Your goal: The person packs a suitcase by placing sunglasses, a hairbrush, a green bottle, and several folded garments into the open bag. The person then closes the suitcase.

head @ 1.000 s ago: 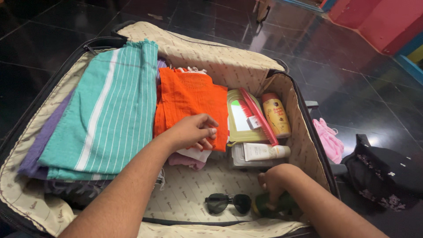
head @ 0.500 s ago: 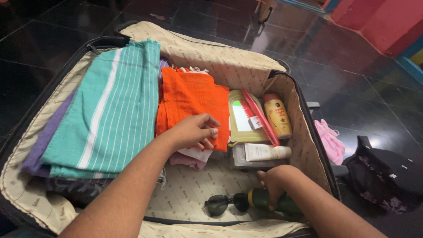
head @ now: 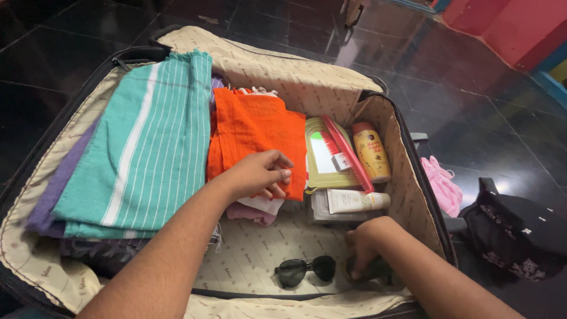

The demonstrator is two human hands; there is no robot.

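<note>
Right now your right hand (head: 367, 245) is wrapped over a dark green bottle (head: 373, 270) that lies on its side on the suitcase floor, near the front right corner. Your grip is closed around it from above, and your hand hides most of it, so you cannot see the cap. It looks hard and smooth, so it may slip or roll. It is likely not heavy. Hold it around the middle with your whole hand, not just your fingertips.

Just to the left of the bottle lie the dark sunglasses (head: 299, 270), very close to it. They can break easily, so don't press on them.

Your left hand (head: 257, 175) rests on the orange cloth (head: 254, 133). Its fingers curl down over the near edge of the folded pile, a loose grip on soft cloth that will bend and squash.

Behind your right hand lies a white tube (head: 356, 201) on a clear box. Further back is a yellow-green mirror (head: 323, 155) with a red comb (head: 346, 152) on it, and an orange bottle (head: 371, 152) beside it.

On the left is the teal striped towel (head: 142, 142). All of it sits in the open suitcase (head: 248, 260) on the dark floor (head: 472, 118). A pink cloth (head: 442, 186) and a black bag (head: 514, 227) lie outside it, to the right.
</note>
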